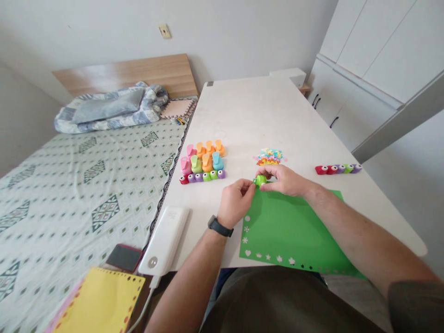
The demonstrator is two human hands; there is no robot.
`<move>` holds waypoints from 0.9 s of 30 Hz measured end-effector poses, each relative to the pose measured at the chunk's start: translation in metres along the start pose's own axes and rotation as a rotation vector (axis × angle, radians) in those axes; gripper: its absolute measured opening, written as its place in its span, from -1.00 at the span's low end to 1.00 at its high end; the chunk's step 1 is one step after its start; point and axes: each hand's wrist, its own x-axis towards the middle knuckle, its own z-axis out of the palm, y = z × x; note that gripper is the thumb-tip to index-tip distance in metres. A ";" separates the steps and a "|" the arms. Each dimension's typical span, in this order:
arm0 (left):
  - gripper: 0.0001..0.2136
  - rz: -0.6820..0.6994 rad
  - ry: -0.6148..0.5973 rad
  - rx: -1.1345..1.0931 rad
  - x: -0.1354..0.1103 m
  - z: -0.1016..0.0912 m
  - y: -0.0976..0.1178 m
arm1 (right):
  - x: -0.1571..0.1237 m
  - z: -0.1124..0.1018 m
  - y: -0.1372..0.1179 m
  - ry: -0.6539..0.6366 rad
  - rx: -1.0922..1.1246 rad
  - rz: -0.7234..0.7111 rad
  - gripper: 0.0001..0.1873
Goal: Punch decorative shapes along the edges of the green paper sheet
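A green sheet of paper (294, 226) lies on the table, with flower, heart, star and round holes cut along its left and near edges. At its far left corner my right hand (279, 179) grips a small green craft punch (261, 180) between thumb and fingers. My left hand (239, 196), a dark watch on its wrist, is closed with its fingertips pinched at that corner, touching the paper beside the punch. Just beyond the hands sits a pile of small colourful paper cutouts (269, 156).
Rows of larger craft punches (207, 162) and small ones stand left on the white table (243, 111); another small row (338, 169) stands right. A white power bank (166, 238) with a cable lies at the left edge, near a phone (124, 257) and punched yellow paper (100, 300). A bed (69, 185) adjoins.
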 end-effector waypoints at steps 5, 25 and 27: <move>-0.77 -0.010 -0.004 0.003 0.000 0.000 0.001 | -0.002 0.000 0.002 0.008 -0.008 -0.018 -0.66; -0.77 -0.004 -0.015 0.004 0.000 0.000 0.003 | -0.005 0.002 0.004 0.046 -0.032 0.000 -0.66; -0.77 0.000 -0.018 0.007 0.000 0.000 0.003 | -0.005 0.002 0.004 0.051 -0.044 -0.001 -0.67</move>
